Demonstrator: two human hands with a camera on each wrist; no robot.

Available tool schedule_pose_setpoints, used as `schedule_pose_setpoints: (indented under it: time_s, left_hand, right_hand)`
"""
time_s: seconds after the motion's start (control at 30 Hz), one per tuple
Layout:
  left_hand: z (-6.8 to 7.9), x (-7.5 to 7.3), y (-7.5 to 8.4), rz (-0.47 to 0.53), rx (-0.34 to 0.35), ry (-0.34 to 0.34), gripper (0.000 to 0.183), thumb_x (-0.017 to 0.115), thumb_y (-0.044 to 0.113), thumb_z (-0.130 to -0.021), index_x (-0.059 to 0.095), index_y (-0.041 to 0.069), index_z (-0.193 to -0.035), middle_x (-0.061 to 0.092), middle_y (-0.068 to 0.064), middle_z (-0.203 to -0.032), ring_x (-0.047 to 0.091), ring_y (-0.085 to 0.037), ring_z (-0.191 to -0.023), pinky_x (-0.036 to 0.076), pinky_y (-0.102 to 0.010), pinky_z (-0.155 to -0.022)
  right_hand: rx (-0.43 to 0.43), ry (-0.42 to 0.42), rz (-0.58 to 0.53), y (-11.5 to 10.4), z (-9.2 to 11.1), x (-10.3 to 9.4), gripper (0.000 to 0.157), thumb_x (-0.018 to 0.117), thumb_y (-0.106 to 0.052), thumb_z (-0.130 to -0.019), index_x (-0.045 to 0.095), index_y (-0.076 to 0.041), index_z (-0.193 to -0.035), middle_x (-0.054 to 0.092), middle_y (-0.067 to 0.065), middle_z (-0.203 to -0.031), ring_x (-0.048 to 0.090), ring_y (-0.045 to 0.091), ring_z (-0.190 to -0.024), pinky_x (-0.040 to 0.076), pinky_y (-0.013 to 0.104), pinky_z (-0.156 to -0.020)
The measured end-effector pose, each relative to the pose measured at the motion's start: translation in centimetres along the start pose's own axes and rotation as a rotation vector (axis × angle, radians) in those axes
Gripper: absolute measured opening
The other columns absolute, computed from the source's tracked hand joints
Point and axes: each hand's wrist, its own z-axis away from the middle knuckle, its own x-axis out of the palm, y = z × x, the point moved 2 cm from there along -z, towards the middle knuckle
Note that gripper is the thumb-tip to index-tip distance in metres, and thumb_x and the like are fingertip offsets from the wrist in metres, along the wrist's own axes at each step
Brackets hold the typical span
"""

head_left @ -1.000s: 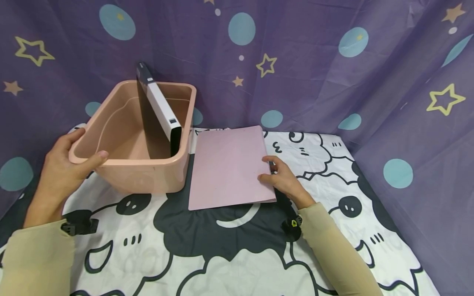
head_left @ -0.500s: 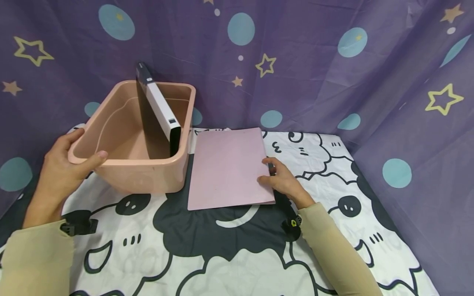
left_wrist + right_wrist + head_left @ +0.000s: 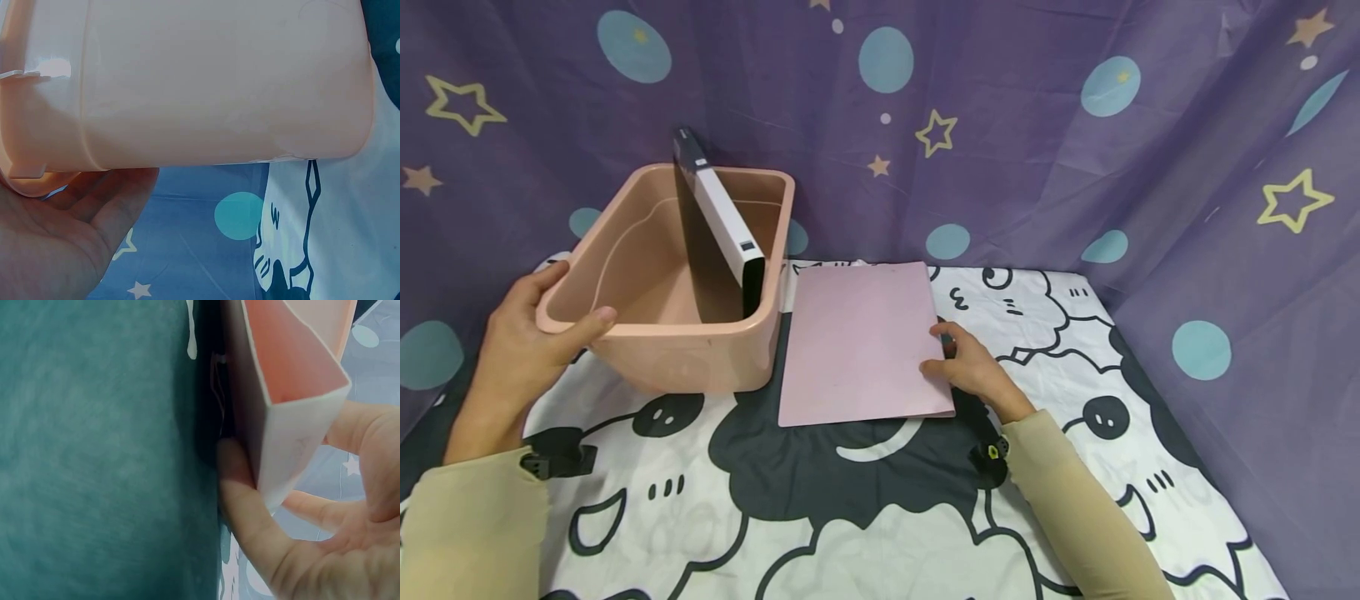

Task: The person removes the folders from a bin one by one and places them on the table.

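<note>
Gripped at its spine [image 3: 294,444] by the fingers of the right hand [image 3: 976,364], the pink folder [image 3: 857,346], just left of them, looks light, stiff-walled but hollow, so that spine should give the firmest hold, while the left hand's [image 3: 527,354] fingers clasp the pink bin's [image 3: 677,360] rim.

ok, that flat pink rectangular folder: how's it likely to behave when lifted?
The flat pink rectangular folder is probably light for its size: its open end shows a hollow inside. It looks stiff, since the top lies flat with straight edges. Its covers may swing open, as the right hand grips the spine.
</note>
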Motion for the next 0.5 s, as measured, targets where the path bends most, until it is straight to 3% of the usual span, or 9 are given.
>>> schedule_pose_setpoints:
  time_s: [0.5]
  left_hand:
    - [-0.03,0.03,0.11,0.012,0.0,0.007,0.085,0.072,0.034,-0.084,0.02,0.035,-0.152,0.025,-0.005,-0.155,0.031,-0.035,-0.128,0.032,-0.054,-0.105]
  right_hand:
    - [0.038,-0.015,0.049,0.04,0.08,-0.02,0.063,0.071,-0.025,-0.083,0.043,-0.016,-0.138,0.059,0.018,-0.115,0.061,0.027,-0.09,0.053,0.037,-0.074]
